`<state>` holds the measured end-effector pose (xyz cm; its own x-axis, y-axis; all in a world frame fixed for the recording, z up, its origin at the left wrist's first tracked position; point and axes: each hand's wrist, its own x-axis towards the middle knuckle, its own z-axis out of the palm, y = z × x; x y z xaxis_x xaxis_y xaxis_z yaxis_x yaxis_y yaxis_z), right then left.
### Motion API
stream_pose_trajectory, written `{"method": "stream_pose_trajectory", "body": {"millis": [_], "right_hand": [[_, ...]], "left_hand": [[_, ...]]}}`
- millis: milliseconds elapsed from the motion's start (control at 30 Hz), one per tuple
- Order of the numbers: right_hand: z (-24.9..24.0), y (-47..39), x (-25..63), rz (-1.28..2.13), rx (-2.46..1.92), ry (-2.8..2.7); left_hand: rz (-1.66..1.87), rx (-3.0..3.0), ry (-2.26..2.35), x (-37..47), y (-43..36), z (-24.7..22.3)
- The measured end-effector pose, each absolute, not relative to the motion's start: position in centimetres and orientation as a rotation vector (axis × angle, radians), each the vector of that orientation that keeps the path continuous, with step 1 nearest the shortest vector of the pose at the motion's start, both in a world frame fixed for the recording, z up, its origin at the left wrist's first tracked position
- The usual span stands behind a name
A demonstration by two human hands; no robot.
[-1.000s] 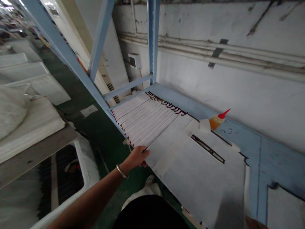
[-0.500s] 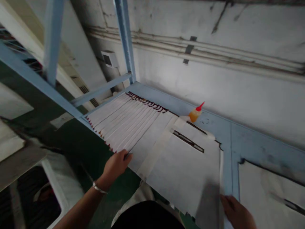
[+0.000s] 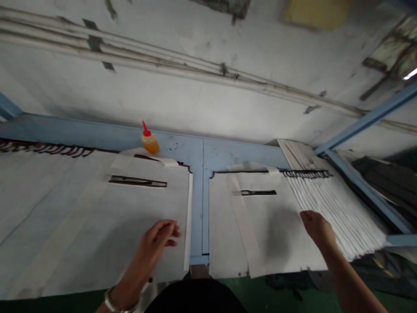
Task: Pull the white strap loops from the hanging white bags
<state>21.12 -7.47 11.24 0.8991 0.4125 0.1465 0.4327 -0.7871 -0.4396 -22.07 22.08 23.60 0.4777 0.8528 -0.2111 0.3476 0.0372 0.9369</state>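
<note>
My left hand (image 3: pixel 159 237), with a bracelet at the wrist, is over the left white panel (image 3: pixel 140 208); its fingers are curled, and anything between them is too small to tell. Over the right white panel (image 3: pixel 228 217) is my right hand (image 3: pixel 317 226), fingers folded in, contents hidden. Each panel has a dark-edged slot and pale tape strips. Fanned white layers (image 3: pixel 339 208) with dark upper edges lie beside my right hand. Behind the left panel a bottle (image 3: pixel 150 142) with orange liquid and a red tip leans on the blue table (image 3: pixel 198 152).
A wall with long pipes (image 3: pixel 182 69) runs behind the table. At the right stands a blue frame post (image 3: pixel 368 117), with dark material (image 3: pixel 387 178) beyond it. Green floor (image 3: pixel 241 293) shows below the table's near edge.
The view has swung right, bringing the right panel and fanned layers into sight. My left hand has left the edge of the left stack, and my right hand has moved to the right panel.
</note>
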Motion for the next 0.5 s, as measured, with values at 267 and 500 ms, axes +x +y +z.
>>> {"method": "stream_pose_trajectory", "body": {"millis": [267,500], "right_hand": [[7.0,-11.4,27.5,0.147,-2.666,-0.564],[7.6,-11.9,28.8,0.265,-2.502,-0.762]], "left_hand": [[0.556,1.269,1.173,-9.8,15.8,18.8],[0.203,2.211,1.263,-7.6,15.9,19.4]]}}
